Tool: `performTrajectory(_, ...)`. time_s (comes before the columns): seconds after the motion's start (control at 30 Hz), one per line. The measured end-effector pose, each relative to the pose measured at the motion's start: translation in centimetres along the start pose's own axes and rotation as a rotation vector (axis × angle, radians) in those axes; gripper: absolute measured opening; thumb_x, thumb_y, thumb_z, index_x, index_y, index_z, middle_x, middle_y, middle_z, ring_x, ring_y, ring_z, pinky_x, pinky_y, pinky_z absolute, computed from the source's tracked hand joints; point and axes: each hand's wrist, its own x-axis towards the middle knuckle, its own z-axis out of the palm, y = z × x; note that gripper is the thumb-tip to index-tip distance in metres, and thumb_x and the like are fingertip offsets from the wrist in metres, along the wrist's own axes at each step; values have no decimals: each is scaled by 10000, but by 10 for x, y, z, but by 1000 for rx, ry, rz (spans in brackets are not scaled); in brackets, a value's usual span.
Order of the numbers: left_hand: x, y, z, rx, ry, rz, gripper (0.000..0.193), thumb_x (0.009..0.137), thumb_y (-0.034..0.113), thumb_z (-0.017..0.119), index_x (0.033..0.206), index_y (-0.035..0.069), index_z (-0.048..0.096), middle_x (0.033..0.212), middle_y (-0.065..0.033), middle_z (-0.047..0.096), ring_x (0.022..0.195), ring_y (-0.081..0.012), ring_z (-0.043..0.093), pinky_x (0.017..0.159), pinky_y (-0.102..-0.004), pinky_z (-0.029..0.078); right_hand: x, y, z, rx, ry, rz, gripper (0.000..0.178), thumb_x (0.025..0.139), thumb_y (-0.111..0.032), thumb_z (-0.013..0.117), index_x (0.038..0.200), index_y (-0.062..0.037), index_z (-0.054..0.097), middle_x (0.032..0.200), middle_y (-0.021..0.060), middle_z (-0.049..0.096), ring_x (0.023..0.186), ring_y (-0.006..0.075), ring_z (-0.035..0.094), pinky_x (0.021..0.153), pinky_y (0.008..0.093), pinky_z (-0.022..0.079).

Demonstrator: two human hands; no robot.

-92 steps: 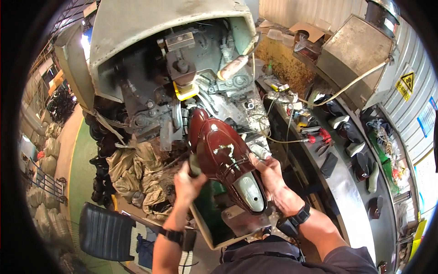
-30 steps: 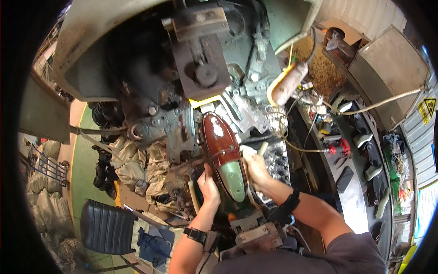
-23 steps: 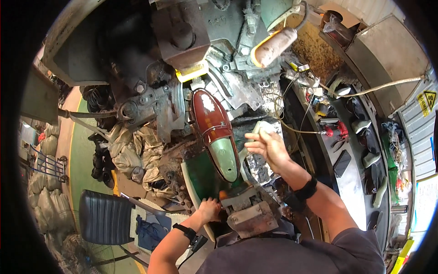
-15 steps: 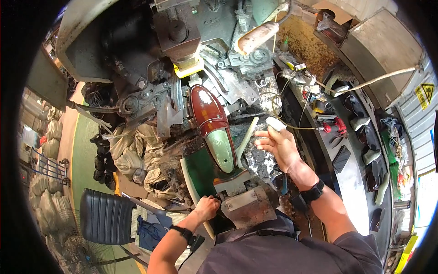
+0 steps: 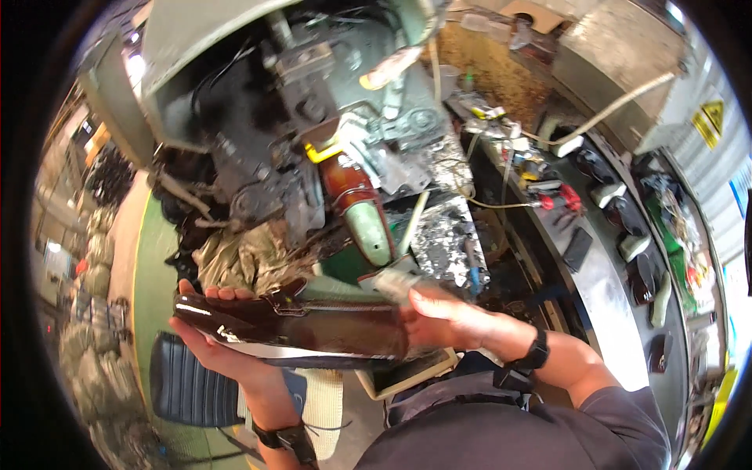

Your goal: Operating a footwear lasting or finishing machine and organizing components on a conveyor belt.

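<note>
Left hand: The left hand (image 5: 223,356) closes around the toe end of a glossy dark brown shoe (image 5: 313,325), fingertips along the far edge, palm at the near side.
Left forearm: Rises from the near edge, angled left; a black wristband (image 5: 286,441) encircles the wrist.
Right hand: The right hand (image 5: 454,319) is at the heel end, extended leftward; a pale item (image 5: 394,286) at its fingers is blurred. Whether it grips the shoe cannot be told.
Right forearm: Enters from the near right, directed left; a black watch-like band (image 5: 536,350) encircles the wrist.
Held shoe: Lies crosswise between the hands, toe left, heel right, strap near mid-length.
Machine: A grey metal machine (image 5: 258,192) stands on the far side, beneath a pale hood.
Mounted shoe: A red-brown shoe upper on a pale green last (image 5: 368,233) points far, its toe end partly covered by a yellow-edged part (image 5: 323,152).
Right bench: A red-handled tool (image 5: 561,199) lies far of a black flat rectangular object (image 5: 578,249).
Near left: A black ribbed chair (image 5: 192,384).
</note>
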Motion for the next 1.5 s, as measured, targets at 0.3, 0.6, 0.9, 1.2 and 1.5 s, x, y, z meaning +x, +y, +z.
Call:
performTrajectory(0.3, -19, -109, 97, 70, 132, -777, 210, 951, 286, 679, 1030, 94, 644, 954, -64, 683, 904, -231, 659, 834, -425, 541, -131, -33, 48, -244, 555, -776, 852, 818, -77, 860, 1522, -41, 382, 1364, 85, 599, 1224, 186, 585, 1082, 364, 464)
performTrajectory(0.6, -157, -263, 187, -475, -305, -1483, 477, 1035, 301, 485, 1405, 2, 528, 1370, -190, 597, 1220, -331, 617, 1052, -501, 523, -292, 6, 13, -419, 575, -1031, 862, 913, 19, 722, 1608, -53, 217, 1614, 114, 353, 1462, 216, 366, 1214, 407, 319)
performTrajectory(0.9, -300, -376, 273, -316, -682, -1632, 419, 1053, 315, 535, 1403, 83, 524, 1332, -105, 619, 1221, -254, 605, 1032, -405, 528, -434, 30, -33, -467, 1055, -1170, 930, 825, -223, 874, 1553, -4, 340, 1482, 138, 520, 1344, 211, 510, 1182, 402, 372)
performTrajectory(1.2, -394, -446, 340, 98, -575, -1702, 376, 1029, 355, 578, 1284, 79, 584, 1171, -60, 660, 1037, -176, 653, 860, -305, 577, -548, 41, -83, -454, 1116, -1262, 879, 838, -156, 856, 1534, 32, 353, 1472, 179, 522, 1346, 218, 501, 1182, 402, 366)
performTrajectory(1.5, -396, -491, 365, 12, -432, -1675, 277, 920, 240, 532, 1123, 109, 668, 1143, -125, 699, 1116, -307, 648, 1008, -446, 513, -604, 41, -94, -377, 1138, -1069, 1005, 794, -177, 894, 1572, 9, 285, 1554, 158, 432, 1392, 204, 448, 1157, 363, 392)
